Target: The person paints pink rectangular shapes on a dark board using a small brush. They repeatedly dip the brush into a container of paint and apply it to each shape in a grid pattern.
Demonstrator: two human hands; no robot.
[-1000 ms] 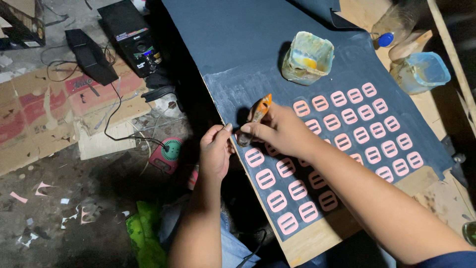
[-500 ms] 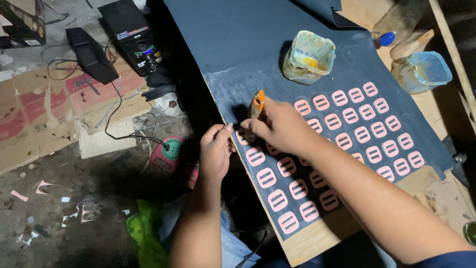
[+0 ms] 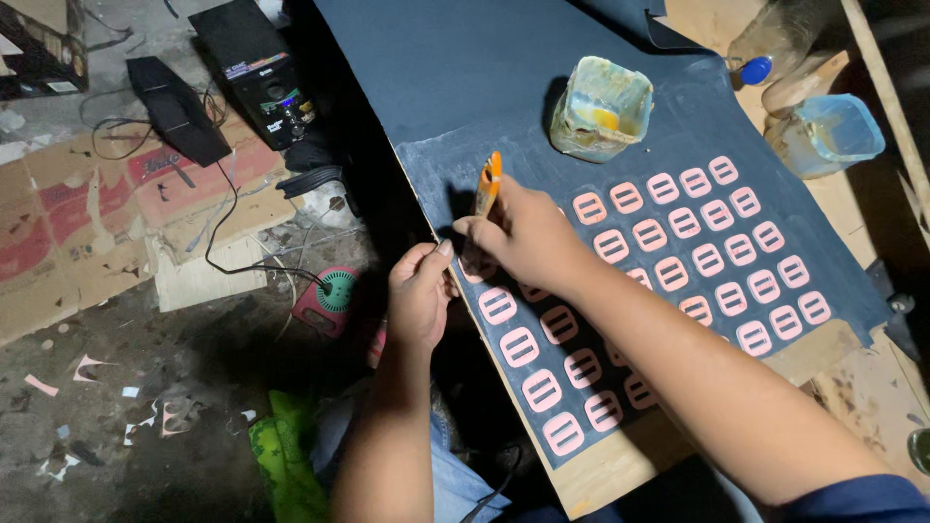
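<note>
My right hand is shut on an orange-handled tool, which points up and away over a dark sheet. Its fingers press down near the sheet's left edge. Several pink slotted pieces lie in rows on the sheet, reaching toward the right. My left hand is curled at the sheet's left edge, with its fingertips touching my right hand's fingers. Whether it grips anything there is hidden.
A smeared square tub with yellow inside stands on the sheet. A clear plastic tub and a blue-capped bottle sit at the right. On the floor to the left are a black speaker, cables, cardboard and a pink round thing.
The orange tool has swung from leaning right to nearly upright. Both hands stay together at the sheet's left edge, barely shifted.
</note>
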